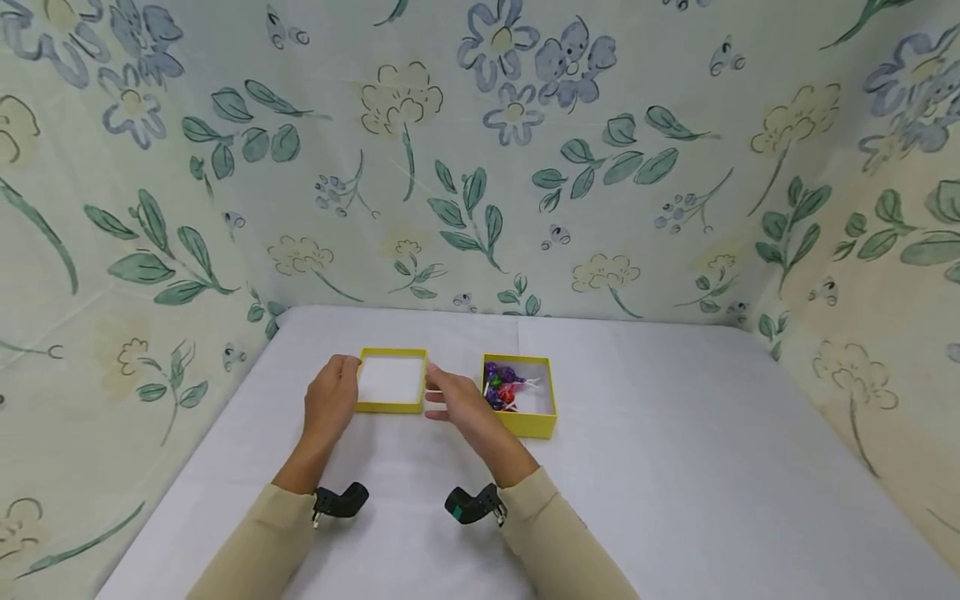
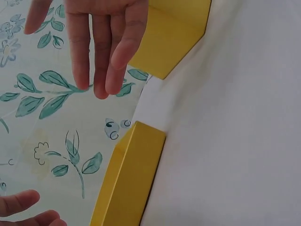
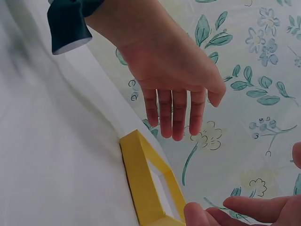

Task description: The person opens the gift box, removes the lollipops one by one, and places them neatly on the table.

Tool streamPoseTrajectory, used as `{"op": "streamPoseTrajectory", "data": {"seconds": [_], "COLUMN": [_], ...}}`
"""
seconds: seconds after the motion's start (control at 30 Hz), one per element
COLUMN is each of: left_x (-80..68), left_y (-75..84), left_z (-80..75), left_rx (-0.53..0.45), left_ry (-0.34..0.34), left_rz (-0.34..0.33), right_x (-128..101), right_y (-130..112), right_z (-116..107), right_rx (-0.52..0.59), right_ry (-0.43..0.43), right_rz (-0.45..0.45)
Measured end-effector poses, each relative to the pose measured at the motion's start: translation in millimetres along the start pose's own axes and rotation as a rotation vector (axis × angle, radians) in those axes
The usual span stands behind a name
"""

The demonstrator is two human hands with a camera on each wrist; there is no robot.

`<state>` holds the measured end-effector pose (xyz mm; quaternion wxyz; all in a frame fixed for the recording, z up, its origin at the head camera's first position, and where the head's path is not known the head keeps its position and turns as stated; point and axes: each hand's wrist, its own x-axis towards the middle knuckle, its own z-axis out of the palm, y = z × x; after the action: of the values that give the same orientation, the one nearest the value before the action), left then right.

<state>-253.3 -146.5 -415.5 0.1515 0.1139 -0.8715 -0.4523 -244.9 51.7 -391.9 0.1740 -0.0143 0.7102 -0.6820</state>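
White table (image 1: pixel 675 467): empty yellow lid (image 1: pixel 392 381); yellow box (image 1: pixel 528 408) holds lollipops (image 1: pixel 501 385).

Both arms wear long beige sleeves (image 1: pixel 255 542) that end at the wrists, the cuffs plain and close-fitting. Just past each cuff a small black camera block is strapped to the wrist: the left camera (image 1: pixel 341 502) is all black, the right camera (image 1: pixel 472 506) shows a dark green face. The left hand (image 1: pixel 330 400) and right hand (image 1: pixel 457 404) are bare, without rings or gloves.
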Motion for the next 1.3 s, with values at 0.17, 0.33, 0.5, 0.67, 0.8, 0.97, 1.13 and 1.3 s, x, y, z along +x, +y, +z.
{"op": "streamPoseTrajectory", "data": {"seconds": [0.17, 0.33, 0.5, 0.67, 0.8, 0.97, 1.13, 1.3], "left_x": [-2.2, -2.5, -1.8, 0.3, 0.1, -4.0, -9.5, -14.0], "left_y": [11.5, 20.9, 27.2, 34.5, 41.4, 51.1, 59.7, 68.9], "left_z": [5.3, 12.2, 21.4, 29.3, 38.0, 55.0, 72.3, 92.2], "left_rx": [-0.044, -0.07, -0.098, -0.124, -0.165, -0.21, -0.22, -0.232], "left_ry": [-0.01, -0.007, -0.012, -0.035, -0.057, -0.088, -0.099, -0.161], "left_rz": [0.043, 0.064, 0.069, 0.073, 0.104, 0.164, 0.178, 0.151], "right_x": [-5, -7, -7, -6, -6, -7, -7, -4], "right_y": [-8, -15, -19, -22, -24, -27, -26, -23], "right_z": [-10, -20, -32, -47, -60, -75, -85, -94], "right_rx": [-0.023, -0.025, -0.02, -0.069, -0.127, -0.108, -0.112, -0.131], "right_ry": [-0.018, 0.001, 0.008, 0.002, 0.021, 0.058, 0.072, 0.112], "right_rz": [-0.033, -0.076, -0.109, -0.131, -0.162, -0.18, -0.174, -0.168]}}
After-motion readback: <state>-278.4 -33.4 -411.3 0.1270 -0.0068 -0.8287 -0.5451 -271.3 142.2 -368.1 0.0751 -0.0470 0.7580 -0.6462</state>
